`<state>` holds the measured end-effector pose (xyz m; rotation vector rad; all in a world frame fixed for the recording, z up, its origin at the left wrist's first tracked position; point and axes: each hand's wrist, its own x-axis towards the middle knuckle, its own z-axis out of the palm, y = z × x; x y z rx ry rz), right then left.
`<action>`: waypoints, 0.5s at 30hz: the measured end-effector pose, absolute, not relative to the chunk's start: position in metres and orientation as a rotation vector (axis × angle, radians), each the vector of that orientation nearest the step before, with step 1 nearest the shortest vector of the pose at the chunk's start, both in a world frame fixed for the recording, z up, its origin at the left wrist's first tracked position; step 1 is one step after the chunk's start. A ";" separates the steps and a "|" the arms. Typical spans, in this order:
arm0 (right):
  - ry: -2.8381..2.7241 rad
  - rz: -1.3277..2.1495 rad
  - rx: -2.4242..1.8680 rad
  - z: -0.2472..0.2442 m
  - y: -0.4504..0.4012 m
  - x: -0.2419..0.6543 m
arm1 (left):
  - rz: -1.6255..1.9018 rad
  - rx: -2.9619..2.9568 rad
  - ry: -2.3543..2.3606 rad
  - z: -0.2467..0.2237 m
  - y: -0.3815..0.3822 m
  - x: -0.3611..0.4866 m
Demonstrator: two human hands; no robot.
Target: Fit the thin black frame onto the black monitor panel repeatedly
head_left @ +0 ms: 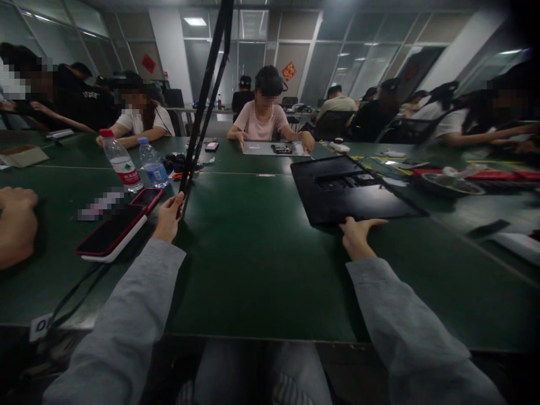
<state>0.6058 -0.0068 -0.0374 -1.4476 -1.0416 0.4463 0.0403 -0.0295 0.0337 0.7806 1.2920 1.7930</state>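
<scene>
Left hand (169,218) and right hand (358,239) both occupied at glossy green counter (261,270)

A long, thin, black frame-like strip (204,93) is pinched in the left hand and held raised at a slant, its upper end cut off by the view. A flat, black rectangular panel with a recessed opening (329,199) is held at its near edge by the right hand; whether it is lifted cannot be told. Beside the left hand, a dark-screened phone in a red case (113,228) is seen.
</scene>
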 end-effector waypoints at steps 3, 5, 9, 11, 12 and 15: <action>-0.707 0.647 -1.475 -0.038 -0.001 0.596 | 1.786 0.808 1.294 0.036 -0.031 0.041; -0.764 0.786 -1.441 -0.034 0.000 0.590 | 1.790 0.841 1.290 0.036 -0.031 0.041; -1.078 0.984 -1.310 -0.020 -0.006 0.586 | 1.769 0.941 1.330 0.035 -0.030 0.042; -1.236 1.052 -1.276 -0.016 -0.007 0.588 | 1.755 0.993 1.375 0.035 -0.030 0.043; -1.276 1.053 -1.289 -0.016 -0.006 0.589 | 1.748 1.019 1.391 0.036 -0.030 0.044; -1.223 0.781 -1.427 -0.016 0.001 0.593 | 1.689 1.126 1.426 0.036 -0.032 0.046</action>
